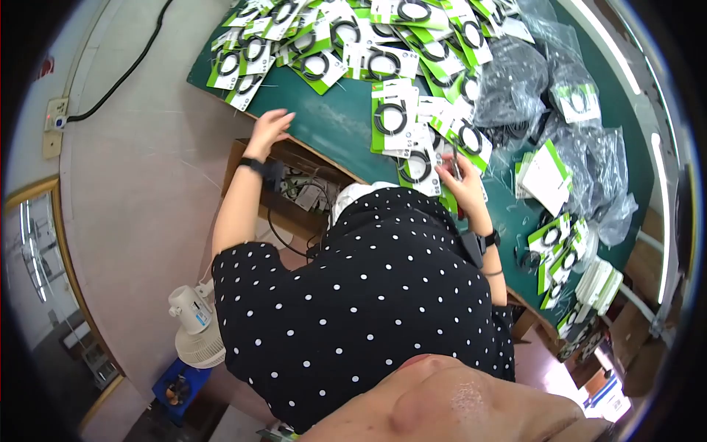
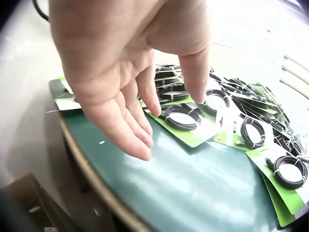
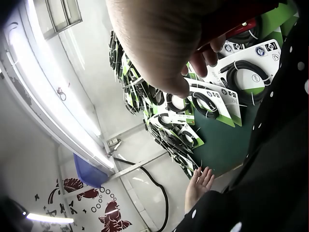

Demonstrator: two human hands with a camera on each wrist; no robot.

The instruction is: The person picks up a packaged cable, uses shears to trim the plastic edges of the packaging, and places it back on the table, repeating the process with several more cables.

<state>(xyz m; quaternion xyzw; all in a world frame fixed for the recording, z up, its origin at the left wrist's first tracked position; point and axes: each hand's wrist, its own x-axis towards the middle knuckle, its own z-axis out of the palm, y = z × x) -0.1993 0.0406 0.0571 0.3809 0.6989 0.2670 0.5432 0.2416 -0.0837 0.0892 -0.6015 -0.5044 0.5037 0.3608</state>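
Note:
My left hand [image 1: 269, 134] is over the table's near left edge, holding nothing, its fingers loosely extended. Beyond its fingertips in the left wrist view, a coiled black cable on a green-and-white card [image 2: 195, 137] lies on the green table [image 2: 193, 183]. My right hand [image 1: 467, 190] grips a slim metal tool with red handles [image 3: 234, 21], which looks like pliers; the palm hides much of it. Close beside that hand are overlapping carded cables, among them one with a black coil [image 1: 416, 167] and another card [image 1: 390, 118] behind it.
Many more carded cables [image 1: 383, 62] are heaped across the back. Clear plastic bags [image 1: 508, 81] and a stack of white cards [image 1: 545, 177] are to the right. Below the left edge stands an open cardboard box [image 1: 294, 166]. A white fan [image 1: 195, 317] is at lower left.

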